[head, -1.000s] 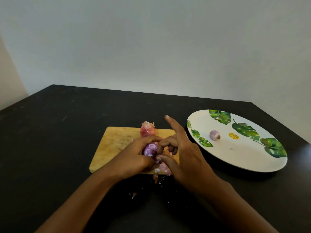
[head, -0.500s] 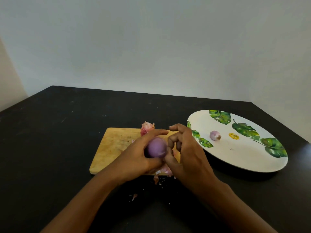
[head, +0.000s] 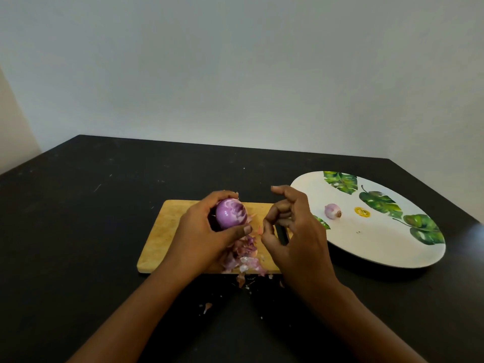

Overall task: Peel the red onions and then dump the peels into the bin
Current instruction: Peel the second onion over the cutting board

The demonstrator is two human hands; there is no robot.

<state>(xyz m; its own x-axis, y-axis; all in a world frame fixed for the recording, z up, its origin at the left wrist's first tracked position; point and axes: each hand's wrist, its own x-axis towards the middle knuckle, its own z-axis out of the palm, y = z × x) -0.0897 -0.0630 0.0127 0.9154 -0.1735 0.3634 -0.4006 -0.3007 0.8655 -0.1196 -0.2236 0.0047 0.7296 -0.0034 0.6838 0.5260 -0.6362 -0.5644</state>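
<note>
Where your red onion (head: 231,214) is: in your left hand (head: 207,231), lifted over the middle of the cutting board (head: 167,231), its purple flesh streaked with white and mostly bare of skin.
Left hand: you grip the onion, fingers curled over its top and thumb pressed under its near side.
Right hand (head: 296,231): just beside the onion and apart from it, forefinger stretched out, the other fingers curled in toward the thumb. A pink scrap shows at the thumb tip, but you cannot tell whether it is pinched.
Peels (head: 243,254): heaped on the board's near edge below your left hand, with a few bits spilled onto the table (head: 78,205) in front.
Dark object (head: 281,233): black, on the board's right end, mostly hidden behind your right hand; what it is cannot be told.
Plate (head: 366,244): white with green leaf prints, on the table near the board's right end.
Small onion (head: 332,211): peeled, lying on the plate's left part, near a yellow mark (head: 362,212).
Table: black and scuffed, running back to a pale wall (head: 235,74).
</note>
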